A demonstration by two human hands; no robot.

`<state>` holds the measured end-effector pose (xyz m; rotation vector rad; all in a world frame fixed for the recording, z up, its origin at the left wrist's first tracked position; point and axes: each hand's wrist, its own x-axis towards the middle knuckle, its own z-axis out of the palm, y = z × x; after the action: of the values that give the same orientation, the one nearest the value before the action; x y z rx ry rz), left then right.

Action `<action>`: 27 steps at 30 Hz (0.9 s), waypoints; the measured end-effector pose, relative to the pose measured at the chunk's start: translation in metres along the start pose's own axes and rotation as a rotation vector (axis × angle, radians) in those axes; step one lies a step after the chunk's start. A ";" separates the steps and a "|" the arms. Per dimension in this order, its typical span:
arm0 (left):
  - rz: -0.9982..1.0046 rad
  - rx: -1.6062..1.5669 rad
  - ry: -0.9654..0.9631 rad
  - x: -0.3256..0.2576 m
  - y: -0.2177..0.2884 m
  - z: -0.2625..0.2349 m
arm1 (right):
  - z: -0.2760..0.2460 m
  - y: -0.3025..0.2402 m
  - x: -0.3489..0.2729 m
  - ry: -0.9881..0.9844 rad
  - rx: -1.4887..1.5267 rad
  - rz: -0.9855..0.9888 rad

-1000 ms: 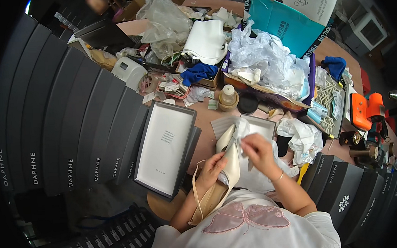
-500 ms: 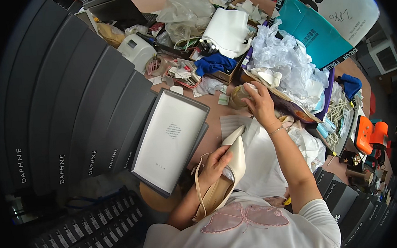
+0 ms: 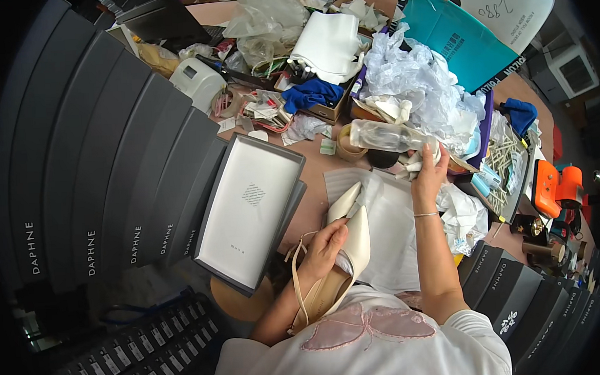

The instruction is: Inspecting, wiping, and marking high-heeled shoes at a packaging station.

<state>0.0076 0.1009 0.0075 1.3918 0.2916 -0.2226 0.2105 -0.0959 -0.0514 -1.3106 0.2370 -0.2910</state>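
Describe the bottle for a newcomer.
Find the teal panel, upper right, then the crumpled white tissue heap below it. By its near edge, the right hand holds the bottle: long, clear, tipped sideways, unlike the squat tan container beside it.

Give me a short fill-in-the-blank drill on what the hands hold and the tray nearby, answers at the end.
1. The bottle is held in the person's ____ hand.
2. The shoe in the other hand has a toe that is ____, not rounded.
3. The tray lies on the person's ____ side of the shoe.
4. The tray's inside is ____, unlike its grey rim.

Missing words: right; pointed; left; white
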 end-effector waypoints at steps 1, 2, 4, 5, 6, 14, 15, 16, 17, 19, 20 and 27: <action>0.023 0.004 -0.002 0.000 0.001 0.002 | 0.008 0.003 0.000 -0.019 -0.105 -0.077; 0.039 0.020 0.004 -0.003 0.004 0.001 | 0.023 -0.004 -0.003 -0.124 -0.291 -0.309; 0.053 0.092 -0.017 -0.001 0.015 0.004 | 0.052 -0.021 -0.005 -0.335 -0.652 -0.783; 0.062 0.129 -0.029 -0.002 0.020 0.004 | 0.062 -0.016 -0.008 -0.444 -0.670 -0.757; 0.055 0.169 -0.034 -0.007 0.024 0.002 | 0.068 -0.007 -0.011 -0.553 -0.687 -0.731; 0.062 0.225 -0.069 -0.002 0.025 0.007 | 0.053 -0.037 -0.002 -0.614 -0.679 -0.486; 0.090 0.233 -0.072 0.000 0.022 0.009 | 0.036 -0.060 -0.019 -0.614 -0.617 -0.390; 0.121 0.231 -0.071 0.002 0.020 0.013 | 0.014 -0.076 -0.037 -0.620 -0.550 -0.415; 0.078 0.142 -0.133 0.003 0.026 0.018 | -0.009 -0.098 -0.064 -0.600 -0.552 -0.289; 0.079 0.196 -0.209 0.007 0.029 0.029 | -0.053 -0.132 -0.112 -0.619 -0.567 -0.351; 0.077 0.229 -0.253 0.009 0.031 0.036 | -0.069 -0.143 -0.131 -0.642 -0.572 -0.440; 0.158 0.334 -0.409 -0.001 0.044 0.083 | -0.092 -0.154 -0.149 -0.396 -0.756 -0.689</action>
<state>0.0263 0.0265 0.0614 1.6496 -0.2039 -0.4315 0.0280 -0.1643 0.0765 -2.1464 -0.5076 -0.5402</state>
